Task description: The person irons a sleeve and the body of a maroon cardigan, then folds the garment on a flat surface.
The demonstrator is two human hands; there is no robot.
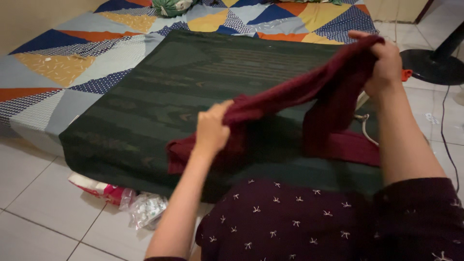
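We're looking down at a low mattress (53, 67) on the tiled floor (34, 203), covered in a patchwork sheet of blue, orange, yellow and grey triangles. Over its near part lies a dark green cloth (145, 106), spread flat and reaching down over the front edge.

Both of our hands are on a dark red knitted garment (309, 92). Our left hand (211, 130) is low and near the middle, fingers clenched around a bunched end of the knit, just above the green cloth. Our right hand (382, 63) is raised higher and further out, fingers closed over the other end, so the garment stretches in a slanting band between the two hands. The rest of it hangs down in a loop from the right hand and lies on the green cloth, with one fold trailing out under the left hand too.

A white cord (366, 126) shows just beside the hanging part, at the right edge of the green cloth. Under the mattress's front edge, on the floor, we see crumpled clear plastic bags (145, 208) and a pink-and-white packet (99, 189). At the far right stands the round black base of a fan stand (430, 65), with a thin cable (447, 145) running across the tiles. At the bottom is our own dark maroon top (309, 222) with small pale bows.
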